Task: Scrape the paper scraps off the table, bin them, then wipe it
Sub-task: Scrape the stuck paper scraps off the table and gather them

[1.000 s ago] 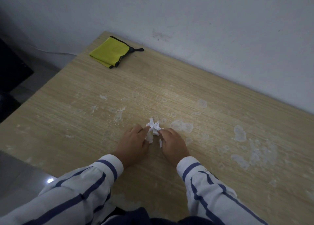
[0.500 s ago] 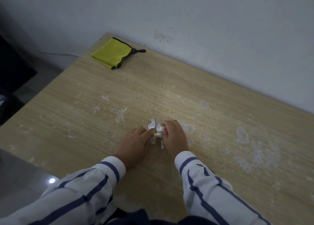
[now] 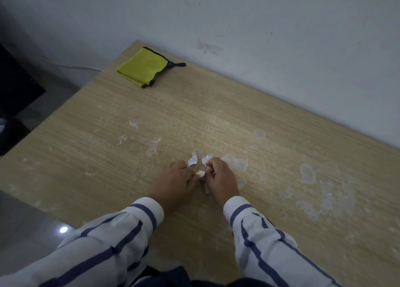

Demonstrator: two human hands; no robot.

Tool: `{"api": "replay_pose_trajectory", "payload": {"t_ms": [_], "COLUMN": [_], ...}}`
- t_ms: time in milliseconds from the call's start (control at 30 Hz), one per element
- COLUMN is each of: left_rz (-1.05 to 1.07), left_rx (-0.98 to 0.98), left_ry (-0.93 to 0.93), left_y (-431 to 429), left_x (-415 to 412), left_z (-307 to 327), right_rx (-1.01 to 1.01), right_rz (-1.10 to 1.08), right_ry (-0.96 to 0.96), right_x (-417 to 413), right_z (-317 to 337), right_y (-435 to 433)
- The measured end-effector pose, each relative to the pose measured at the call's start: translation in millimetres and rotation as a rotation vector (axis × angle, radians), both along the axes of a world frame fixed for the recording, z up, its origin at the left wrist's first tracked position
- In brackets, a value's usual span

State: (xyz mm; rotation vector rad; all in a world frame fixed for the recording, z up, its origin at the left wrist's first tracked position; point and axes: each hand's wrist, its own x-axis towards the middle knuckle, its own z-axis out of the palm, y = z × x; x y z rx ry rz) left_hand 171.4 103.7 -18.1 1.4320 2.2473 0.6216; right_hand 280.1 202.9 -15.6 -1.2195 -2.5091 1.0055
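From the head view, both hands met near the middle of the wooden table [image 3: 108,135]. The left hand [image 3: 176,181] and the right hand [image 3: 220,177] had their fingers curled and pinched a small bunch of white paper scraps [image 3: 192,160] between them, just above the table surface. Pale dried patches [image 3: 234,163] lay beside the right hand. A folded yellow cloth [image 3: 141,67] lay at the far corner, near the wall [image 3: 281,37].
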Motion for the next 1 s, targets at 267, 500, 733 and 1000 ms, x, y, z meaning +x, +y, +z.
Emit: {"api": "replay_pose_trajectory", "payload": {"t_ms": [267,500,733,1000], "left_rz": [0.043,0.029,0.070,0.199], "left_rx": [-0.046,-0.034,-0.024,0.056], "left_ry": [-0.072,-0.110,-0.120,-0.146], "left_y": [8.4,14.4,14.9,12.7], "left_x": [3.6,2.3,4.6,8.9], "left_z": [-2.7,1.0,1.8,6.4], "right_rx": [-0.098,-0.258,-0.252,-0.451], "right_rz": [-0.011,-0.020,-0.040,-0.287], "right_ry": [0.035,0.057,0.089,0.192], "right_x": [2.2,6.5,2.8,-0.3], "right_z": [-0.8,-0.7,1.4,4.8], "right_y": [-3.2,7.4,8.2,3.7]}}
